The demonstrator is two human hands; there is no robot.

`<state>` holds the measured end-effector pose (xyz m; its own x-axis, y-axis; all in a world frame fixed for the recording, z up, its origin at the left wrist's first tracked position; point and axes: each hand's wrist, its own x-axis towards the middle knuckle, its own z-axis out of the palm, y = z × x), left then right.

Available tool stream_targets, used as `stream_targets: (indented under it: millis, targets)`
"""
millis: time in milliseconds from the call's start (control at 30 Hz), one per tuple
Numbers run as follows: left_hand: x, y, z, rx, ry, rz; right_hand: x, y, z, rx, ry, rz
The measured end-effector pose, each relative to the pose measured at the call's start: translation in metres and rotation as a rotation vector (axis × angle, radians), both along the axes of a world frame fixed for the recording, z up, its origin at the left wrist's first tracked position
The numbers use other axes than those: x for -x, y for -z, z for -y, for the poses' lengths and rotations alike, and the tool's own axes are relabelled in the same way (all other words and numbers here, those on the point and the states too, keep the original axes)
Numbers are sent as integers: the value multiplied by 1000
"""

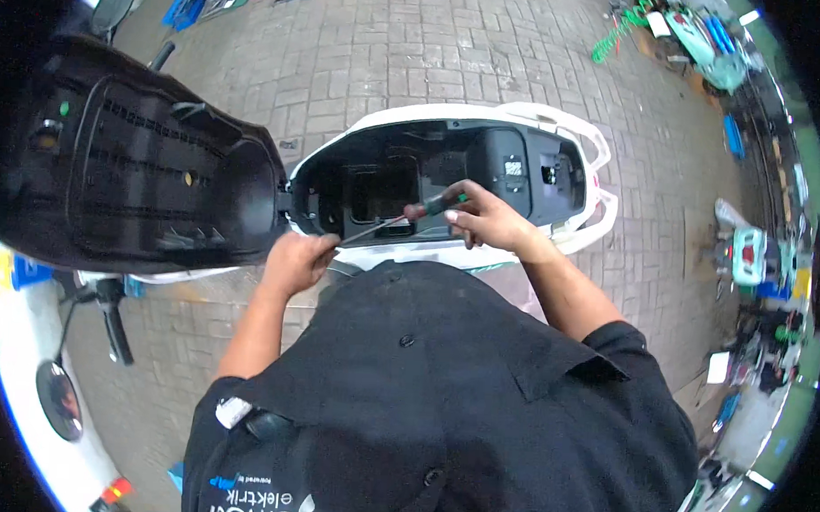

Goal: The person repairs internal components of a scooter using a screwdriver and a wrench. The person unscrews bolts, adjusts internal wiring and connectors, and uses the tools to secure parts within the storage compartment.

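My right hand grips the red and green handle of a screwdriver above the open under-seat compartment of a white scooter. The thin metal shaft slants down-left to my left hand, whose fingers are curled at its far end over the compartment's near rim; what lies inside those fingers is partly hidden. Left of the compartment, the black seat is hinged up, showing its moulded underside. Inside the compartment are a dark square recess and a small label.
A handlebar grip and a mirror are at lower left. Along the right side stand another light green scooter and assorted tools and parts. More items, including a coiled green hose, lie at the top right on the paved floor.
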<state>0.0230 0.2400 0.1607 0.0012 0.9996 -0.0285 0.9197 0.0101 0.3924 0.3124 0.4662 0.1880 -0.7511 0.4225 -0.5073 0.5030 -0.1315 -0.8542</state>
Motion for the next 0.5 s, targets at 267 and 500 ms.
stream_targets:
  millis: [267, 500]
  targets:
    - [-104, 20, -53, -161, 90, 144, -108, 0, -69, 81, 79, -99]
    - [-99, 23, -75, -159, 52, 89, -106, -37, -61, -428, -238, 62]
